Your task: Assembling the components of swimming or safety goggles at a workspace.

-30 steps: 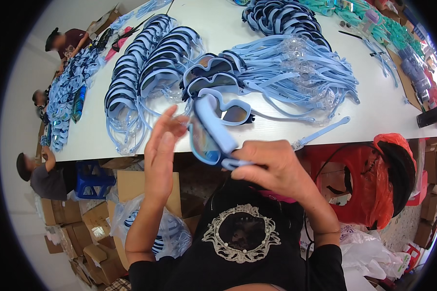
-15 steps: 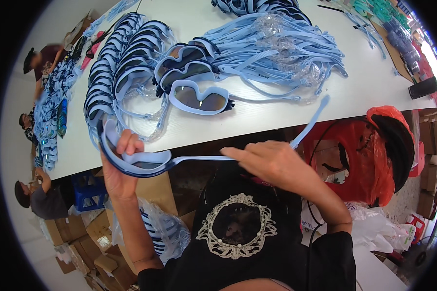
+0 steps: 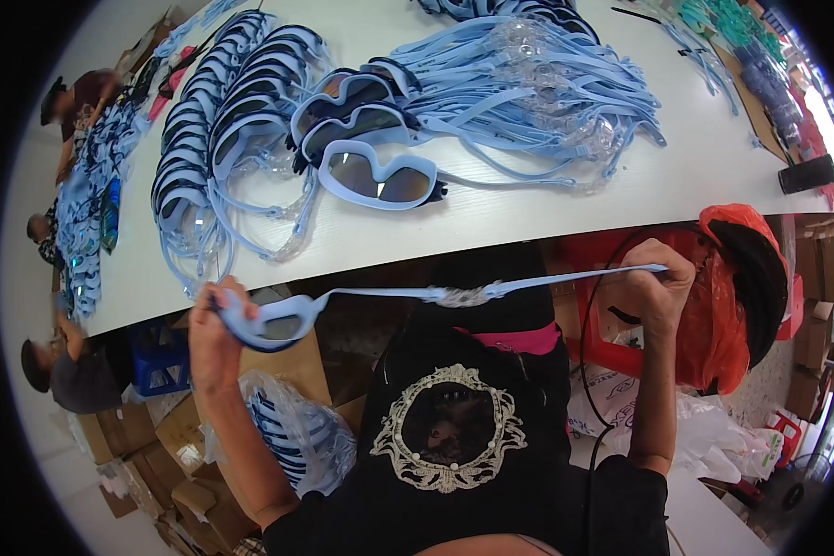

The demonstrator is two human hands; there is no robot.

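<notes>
Light-blue swim goggles point(image 3: 273, 320) hang in front of my body, gripped at one end by my left hand point(image 3: 218, 338), its fingers closed around the frame. From their other side a light-blue strap point(image 3: 547, 280) runs to the right, drawn out nearly straight, with a clear plastic buckle point(image 3: 461, 296) midway along it. My right hand point(image 3: 656, 283) is closed on the strap's far end. Just beyond, on the table, lie loose goggles point(image 3: 378, 176) with dark lenses, beside a heap of light-blue straps with clear buckles point(image 3: 537, 93).
Rows of nested goggles point(image 3: 190, 130) fill the white table's point(image 3: 491, 218) left part. A black cylinder point(image 3: 806, 173) stands near its right edge. Below are a red stool point(image 3: 602, 324), a bag of goggles point(image 3: 296, 435) and cardboard boxes point(image 3: 148, 454). Several people sit or stand at left.
My right hand has moved right along the strap to its end, and the clear buckle now shows between my hands. The goggles have turned and dropped slightly in my left hand.
</notes>
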